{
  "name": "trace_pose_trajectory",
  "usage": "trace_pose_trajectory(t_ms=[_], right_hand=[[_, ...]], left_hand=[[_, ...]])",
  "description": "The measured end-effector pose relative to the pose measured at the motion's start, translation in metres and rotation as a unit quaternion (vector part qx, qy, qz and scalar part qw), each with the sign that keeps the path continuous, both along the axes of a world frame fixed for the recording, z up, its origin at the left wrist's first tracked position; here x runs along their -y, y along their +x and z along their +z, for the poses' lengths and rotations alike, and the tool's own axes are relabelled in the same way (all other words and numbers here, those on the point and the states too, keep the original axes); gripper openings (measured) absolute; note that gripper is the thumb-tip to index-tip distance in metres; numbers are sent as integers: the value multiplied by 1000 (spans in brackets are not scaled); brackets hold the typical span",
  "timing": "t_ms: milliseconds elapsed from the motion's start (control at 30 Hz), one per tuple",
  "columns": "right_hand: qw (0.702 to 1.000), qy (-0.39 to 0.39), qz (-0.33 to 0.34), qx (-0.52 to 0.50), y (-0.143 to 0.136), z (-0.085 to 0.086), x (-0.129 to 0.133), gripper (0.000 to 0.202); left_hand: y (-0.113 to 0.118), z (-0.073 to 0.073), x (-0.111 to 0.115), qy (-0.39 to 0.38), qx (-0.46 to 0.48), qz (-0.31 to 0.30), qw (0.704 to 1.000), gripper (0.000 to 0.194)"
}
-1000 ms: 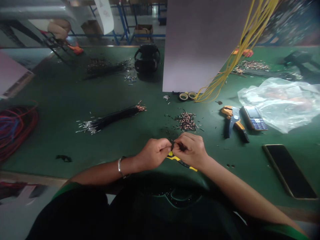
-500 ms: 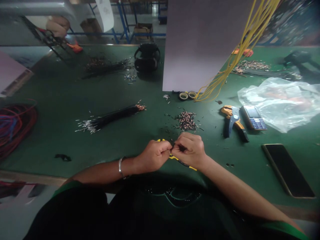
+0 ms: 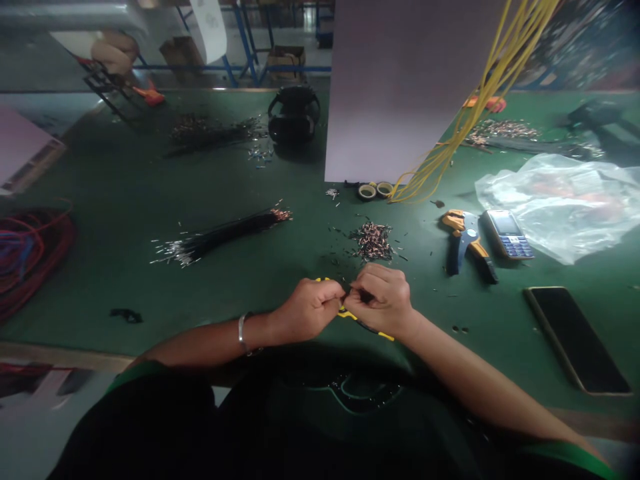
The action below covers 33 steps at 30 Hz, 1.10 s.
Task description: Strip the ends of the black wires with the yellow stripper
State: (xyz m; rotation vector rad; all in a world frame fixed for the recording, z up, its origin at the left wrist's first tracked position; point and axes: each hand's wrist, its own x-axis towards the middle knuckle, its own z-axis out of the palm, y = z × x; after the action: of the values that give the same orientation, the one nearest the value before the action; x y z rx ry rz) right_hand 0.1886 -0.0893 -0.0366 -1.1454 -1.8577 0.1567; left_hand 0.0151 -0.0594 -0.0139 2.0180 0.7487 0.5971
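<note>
My left hand (image 3: 311, 310) and my right hand (image 3: 381, 301) meet fingertip to fingertip near the table's front edge. Both are closed in a pinch; what lies between the fingertips is too small and dark to name. Beneath them is a yellow and black tool (image 3: 370, 325), partly covered by the hands. Just beyond my right hand lies a pile of short copper-tipped wire pieces (image 3: 373, 241). To the left, a bundle of black wires (image 3: 227, 232) has silvery ends on one side and copper ends on the other.
Orange and blue pliers (image 3: 467, 241), a keypad phone (image 3: 509, 235), a smartphone (image 3: 579, 340) and a clear plastic bag (image 3: 565, 207) lie right. Yellow wires (image 3: 465, 140) hang beside a pale panel (image 3: 395, 93). Tape rolls (image 3: 367, 192) sit below it. Coiled red wires (image 3: 33, 260) are left. A person's hand (image 3: 115, 52) shows back left.
My right hand has shifted very slightly, its knuckles a little higher. In the back left, the dark frame near the other person's hand has moved right.
</note>
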Motion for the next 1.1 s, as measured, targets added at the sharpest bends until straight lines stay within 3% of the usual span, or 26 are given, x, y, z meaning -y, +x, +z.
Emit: trace_pose_trajectory(t_ms=[133,267,333,433,500,567,833,1100], right_hand=[[998,-29,-1,-50,0,2,1,18],[974,-161,4,-159,3,7,2,13],[937,-250,14,-243,5,10,1,10],[858,-357,55,-366,6,11,-1,6],[811,-395,89,-422,7,10,-2,7],[784,-411,109,-452,7,9,-3,8],[749,-428,149,-483,10,14,-5,13],[753,-421,173,-475,14,9,-5,16]], left_hand=[[-1,3,-2,-52,3,4,999,23],[-3,11,-7,-193,-6,43,980,14],[-4,15,-11,-257,-2,56,965,11],[-6,18,-17,-311,39,61,948,9],[-7,19,-20,-338,70,70,936,8],[-8,19,-21,-368,82,76,923,9],[-8,19,-25,-388,91,82,913,9],[-9,18,-28,-388,79,80,915,10]])
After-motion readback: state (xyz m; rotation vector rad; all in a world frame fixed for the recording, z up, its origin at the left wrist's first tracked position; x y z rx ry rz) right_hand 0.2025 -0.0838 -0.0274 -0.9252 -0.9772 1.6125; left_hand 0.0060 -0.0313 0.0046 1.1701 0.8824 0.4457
